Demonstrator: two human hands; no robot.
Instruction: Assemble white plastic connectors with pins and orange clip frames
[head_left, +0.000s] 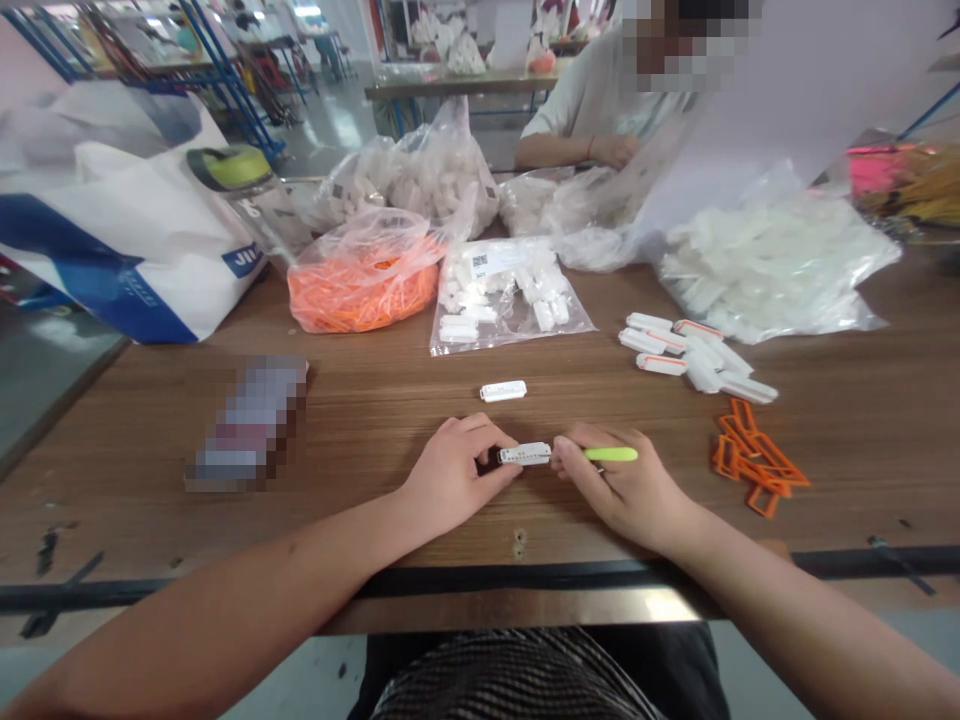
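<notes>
Between thumb and fingers, my left hand (457, 462) grips one end of a small white plastic connector (526, 455) with a row of dark holes on its face. My right hand (621, 482) is closed round a tool with a yellow-green handle (611, 454). The tool's tip meets the right end of the connector, mostly hidden by my fingertips. Just beyond my hands, a second white connector (503, 390) lies flat on the table.
Orange rectangular frames (757, 460) and several white pieces (694, 352) lie to the right. Along the back stand bags of orange parts (367, 275) and white parts (772, 255), plus a bottle (251, 195). A blurred flat object (251, 425) is at left. A person (585, 110) sits opposite.
</notes>
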